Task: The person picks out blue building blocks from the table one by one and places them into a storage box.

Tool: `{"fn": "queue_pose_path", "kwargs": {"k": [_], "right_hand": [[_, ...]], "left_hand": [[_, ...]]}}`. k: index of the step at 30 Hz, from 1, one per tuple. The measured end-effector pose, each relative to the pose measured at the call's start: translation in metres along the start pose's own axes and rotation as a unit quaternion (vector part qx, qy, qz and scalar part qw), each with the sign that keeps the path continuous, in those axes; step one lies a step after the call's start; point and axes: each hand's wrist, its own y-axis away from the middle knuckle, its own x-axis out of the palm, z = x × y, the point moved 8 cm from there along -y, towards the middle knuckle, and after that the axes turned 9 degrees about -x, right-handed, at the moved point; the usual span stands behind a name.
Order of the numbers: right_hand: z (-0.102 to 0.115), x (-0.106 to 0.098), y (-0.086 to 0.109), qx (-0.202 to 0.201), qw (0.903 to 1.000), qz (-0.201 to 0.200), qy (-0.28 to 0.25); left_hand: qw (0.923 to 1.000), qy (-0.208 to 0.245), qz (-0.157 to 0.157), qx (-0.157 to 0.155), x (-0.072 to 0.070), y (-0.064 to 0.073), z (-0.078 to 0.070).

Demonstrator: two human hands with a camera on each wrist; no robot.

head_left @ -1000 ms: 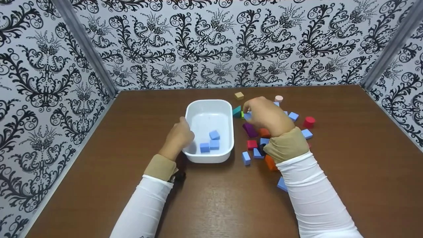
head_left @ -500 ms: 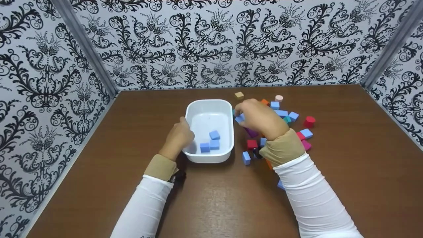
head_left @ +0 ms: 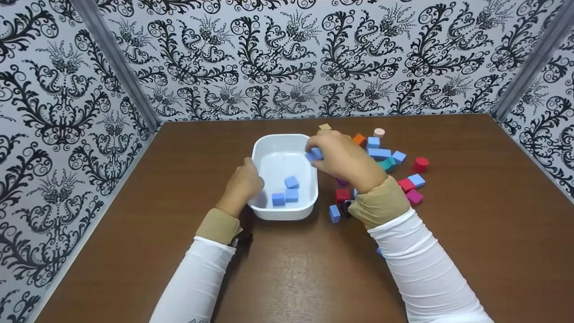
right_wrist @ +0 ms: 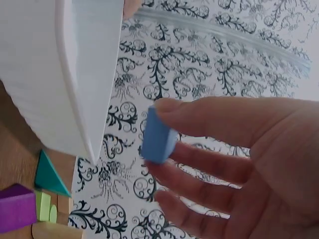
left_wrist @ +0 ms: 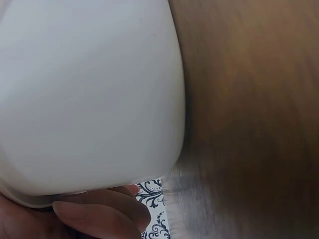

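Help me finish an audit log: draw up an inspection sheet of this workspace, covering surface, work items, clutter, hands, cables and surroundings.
Surface: brown table, glossy.
Work items: white tub, upright, with three blue blocks inside; a held block, also blue.
Clutter: mixed coloured blocks scattered right of the tub, a red cylinder among them; some hidden by the right arm.
Hands: left hand grips the tub's left rim; right hand pinches the held block near the right rim.
Cables: nothing seen.
Surroundings: black-and-white patterned walls, grey corner strips.
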Motion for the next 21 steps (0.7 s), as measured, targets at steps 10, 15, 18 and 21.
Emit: {"fn": "queue_pose_path", "kwargs": {"k": [10, 15, 18, 21], "right_hand": [[0.040, 0.027, -0.011, -0.101, 0.9944, -0.017, -0.024], [0.050, 0.054, -0.015, -0.152, 0.9880, -0.022, -0.017], [0.047, 0.068, -0.017, -0.160, 0.9866, -0.030, -0.007], [0.036, 0.076, -0.018, -0.134, 0.9904, -0.033, 0.001]], "left_hand": [[0.9999, -0.005, 0.001, -0.009, -0.002, 0.001, -0.001], [1.0000, -0.002, -0.004, -0.004, -0.002, 0.000, -0.001], [1.0000, 0.000, -0.002, -0.003, -0.001, 0.000, -0.001], [1.0000, 0.001, 0.002, -0.006, 0.000, 0.000, 0.000]]}}
